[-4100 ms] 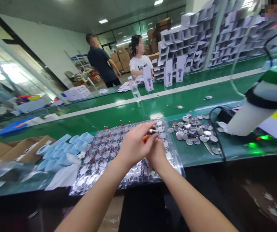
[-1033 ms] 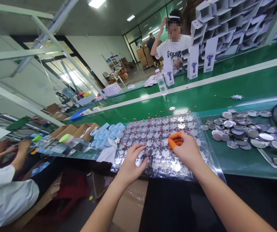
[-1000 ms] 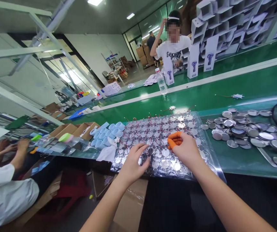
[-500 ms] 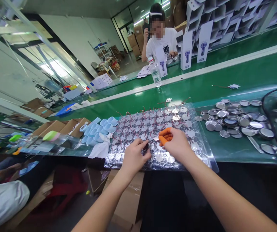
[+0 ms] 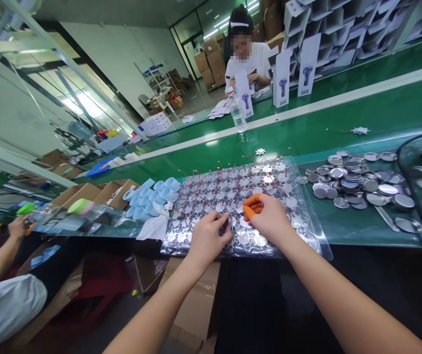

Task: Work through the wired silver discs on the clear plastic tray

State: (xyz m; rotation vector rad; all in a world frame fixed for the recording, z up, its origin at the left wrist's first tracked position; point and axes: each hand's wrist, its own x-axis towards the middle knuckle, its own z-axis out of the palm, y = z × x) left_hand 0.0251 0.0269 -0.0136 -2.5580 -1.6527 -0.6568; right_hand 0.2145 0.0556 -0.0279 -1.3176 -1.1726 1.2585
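A clear plastic tray point(image 5: 324, 242) lies at the table's front edge, filled with rows of round silver parts point(image 5: 244, 238) with thin red wires. My left hand point(image 5: 208, 236) is over its front part, thumb and fingers closed around something small and dark that I cannot make out. Orange covers wrap some fingertips of my right hand point(image 5: 268, 216), which hovers over the tray's middle. Those fingers are pinched together, and whatever they hold is hidden. A loose star-edged silver part point(image 5: 260, 152) with a wire sits just behind the tray.
Right of the tray lies a heap of silver discs point(image 5: 351, 184), with a black cable point(image 5: 411, 196) beyond. Light blue cups point(image 5: 152, 199) and cardboard boxes point(image 5: 98, 192) stand left. A water bottle point(image 5: 237, 113) and white cartons point(image 5: 281, 81) stand across. Co-workers sit opposite and at left.
My hands stay almost in place, with fingers still closed. The co-worker opposite has lowered a raised arm toward the table. At left, another person's forearms have come into view.
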